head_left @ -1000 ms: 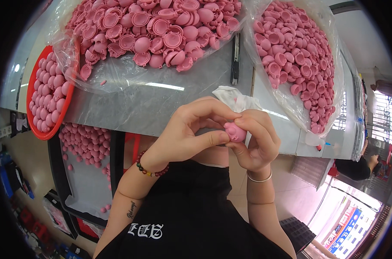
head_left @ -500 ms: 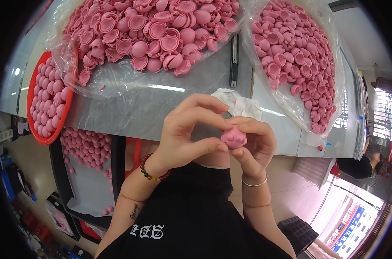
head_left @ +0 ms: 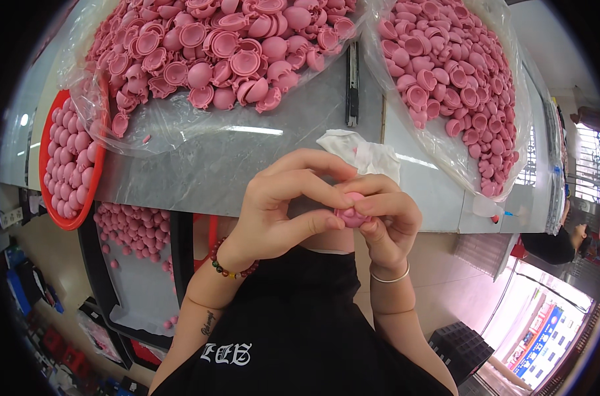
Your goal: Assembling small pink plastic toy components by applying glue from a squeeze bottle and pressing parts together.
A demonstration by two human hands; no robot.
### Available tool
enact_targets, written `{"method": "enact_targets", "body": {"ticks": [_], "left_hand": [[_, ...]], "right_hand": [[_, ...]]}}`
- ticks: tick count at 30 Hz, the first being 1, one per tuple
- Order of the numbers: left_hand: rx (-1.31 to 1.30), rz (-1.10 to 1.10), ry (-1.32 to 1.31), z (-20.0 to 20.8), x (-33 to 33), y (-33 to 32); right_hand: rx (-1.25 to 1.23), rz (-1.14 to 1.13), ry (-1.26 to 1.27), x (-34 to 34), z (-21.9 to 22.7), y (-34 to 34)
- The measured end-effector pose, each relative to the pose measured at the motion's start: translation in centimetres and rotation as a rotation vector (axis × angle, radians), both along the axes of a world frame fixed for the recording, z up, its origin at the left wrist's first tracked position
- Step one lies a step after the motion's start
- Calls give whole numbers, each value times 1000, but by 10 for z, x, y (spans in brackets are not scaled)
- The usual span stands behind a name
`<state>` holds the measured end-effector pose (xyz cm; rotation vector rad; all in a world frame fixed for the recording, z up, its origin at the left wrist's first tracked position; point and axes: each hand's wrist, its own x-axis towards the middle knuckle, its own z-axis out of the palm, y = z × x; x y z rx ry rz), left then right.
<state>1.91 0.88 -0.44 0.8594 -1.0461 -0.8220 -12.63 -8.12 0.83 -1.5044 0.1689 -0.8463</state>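
Observation:
Between both hands, in front of my body, is a small round pink plastic ball (head_left: 351, 216) with raised bumps. My left hand (head_left: 283, 204) pinches it from the left with thumb and fingers. From the right, my right hand (head_left: 389, 214) grips it with thumb and index finger, partly covering it. Just beyond the hands a crumpled white cloth (head_left: 363, 153) lies on the grey table (head_left: 201, 171). Large heaps of pink half shells, one at the back left (head_left: 214, 53) and one at the back right (head_left: 455, 79), rest on clear plastic sheets.
A red basin (head_left: 89, 191) at the left holds pink balls. Below the table edge, a black-framed tray (head_left: 138, 290) contains more balls. A black utility knife (head_left: 352, 86) lies between the heaps. At the far right another person's dark sleeve (head_left: 547, 247) shows, and a black crate (head_left: 460, 350) stands lower right.
The ball has turned between my fingers, and my right fingers now cover more of it. The whole view has shifted slightly.

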Motion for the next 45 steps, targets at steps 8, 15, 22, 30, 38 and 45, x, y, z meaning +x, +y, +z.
{"method": "enact_targets", "body": {"ticks": [8, 15, 22, 30, 38, 45], "left_hand": [[0, -14, -19, 0, 2, 0], [48, 2, -4, 4, 1, 0], [-99, 128, -498, 6, -1, -1], [-1, 76, -59, 0, -2, 6], [119, -14, 515, 5, 0, 3], [160, -114, 556, 0, 5, 2]], "right_hand": [[76, 9, -41, 1, -1, 3], [-48, -28, 17, -3, -2, 0], [112, -129, 84, -5, 10, 11], [-590, -451, 355, -13, 12, -19], [-844, -432, 657, -2, 4, -14], [-567, -641, 439, -1, 10, -9]]}}
